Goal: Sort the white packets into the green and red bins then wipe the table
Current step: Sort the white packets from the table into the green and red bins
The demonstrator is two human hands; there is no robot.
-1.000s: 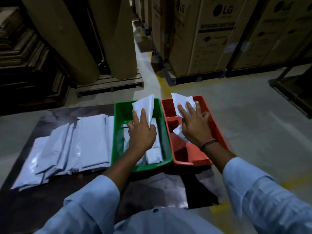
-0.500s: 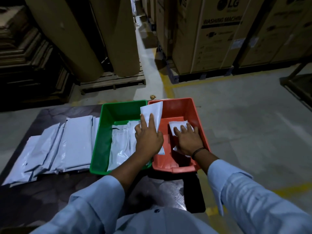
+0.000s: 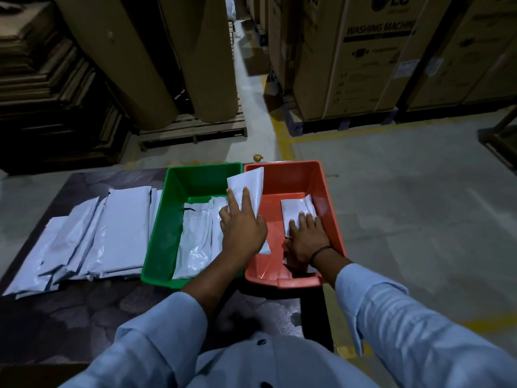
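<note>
On the dark table (image 3: 84, 312), we sort packets with both hands over the two bins.

At our left the unsorted stack of white packets (image 3: 92, 233) lies on the tabletop, long axes running away from us, just beside the green bin (image 3: 156, 239), which already holds a few packets laid the same way. The red bin (image 3: 333, 219) sits touching it on the right. Our left hand (image 3: 242, 231) is closed on a small white packet (image 3: 249, 186), fingers spread across its face, holding it tilted up over the shared rims of the bins, its long axis pointing away from us. Our right hand (image 3: 306, 239) lies flat and open, pressing a packet (image 3: 296, 211) onto the red bin's floor. We judge the held packet can drop either way; the remaining stack lies nearer our left hand.
</note>
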